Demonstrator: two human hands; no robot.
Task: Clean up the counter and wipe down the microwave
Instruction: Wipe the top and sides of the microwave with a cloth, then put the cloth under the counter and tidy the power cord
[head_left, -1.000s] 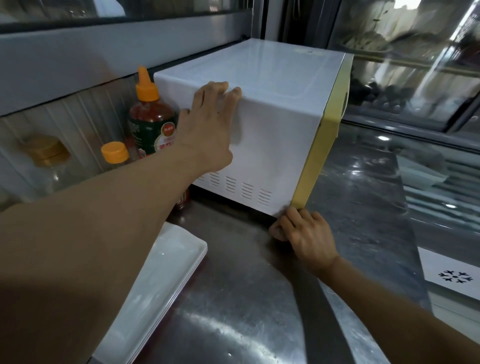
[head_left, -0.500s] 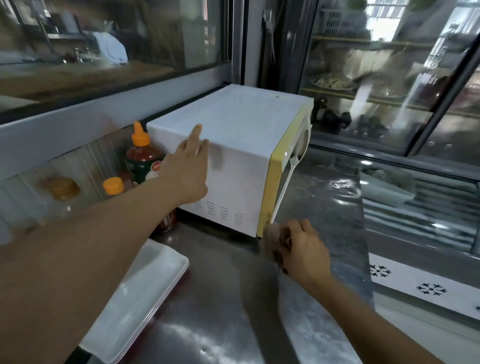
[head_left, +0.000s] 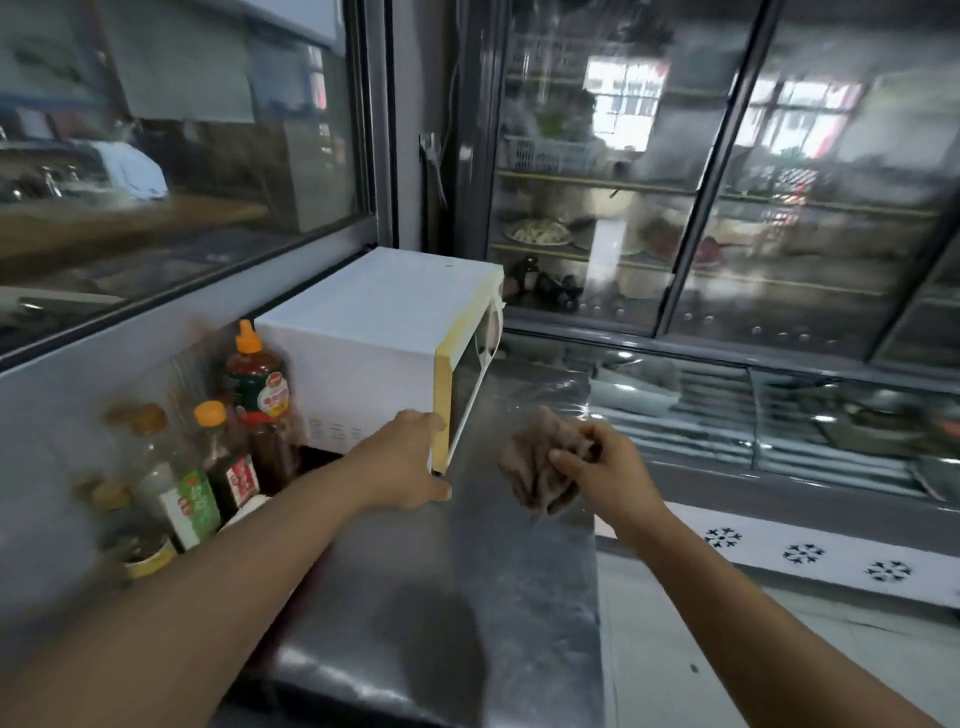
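Arms reach out over the steel counter (head_left: 441, 597). Left hand (head_left: 405, 462) holds the bottom front corner of the white microwave (head_left: 374, 332), which has a yellow front edge. Right hand (head_left: 602, 467), just beside it, grips a crumpled brown cloth (head_left: 535, 467).

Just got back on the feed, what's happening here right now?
A person is cleaning a white microwave on a steel counter. The left hand grips its lower front corner, by the yellow door frame. The right hand holds a crumpled brownish cloth just off that corner, not touching the microwave. Sauce bottles stand to its left.
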